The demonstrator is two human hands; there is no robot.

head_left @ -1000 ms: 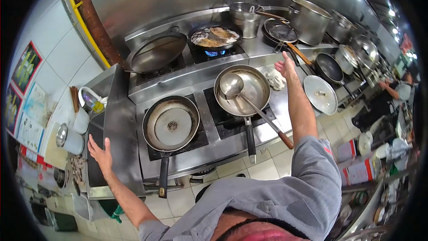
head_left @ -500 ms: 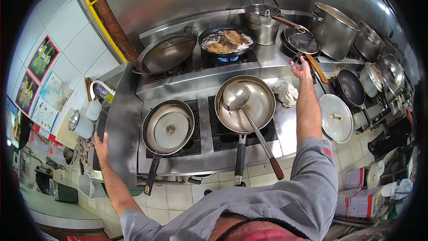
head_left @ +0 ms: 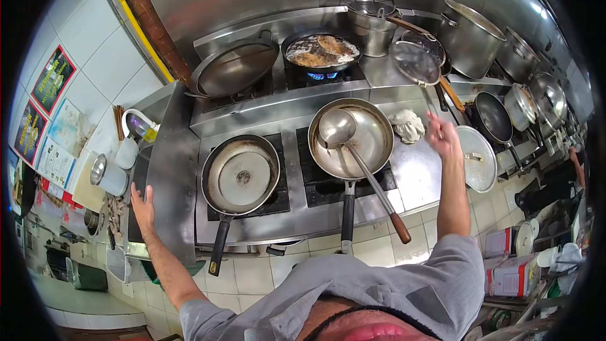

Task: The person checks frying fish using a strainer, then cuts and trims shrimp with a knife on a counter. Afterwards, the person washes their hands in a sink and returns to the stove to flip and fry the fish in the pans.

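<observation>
My right hand grips the strainer, upper right; left hand open, mid-left; a low swing could snag the wooden handle.

A narrow lane of stove between the left pan and the right pan would let a hand through. Both pan handles jut past the front edge, and the handle of the ladle slants out beside them, barring a low sideways sweep. Right of it, a strip of desk offers room, bounded by the crumpled cloth behind and the lid alongside. The strainer in the right hand crosses the way rearward. The wok and the flame obstruct the back left; a steel panel separates the left hand from the left pan.
</observation>
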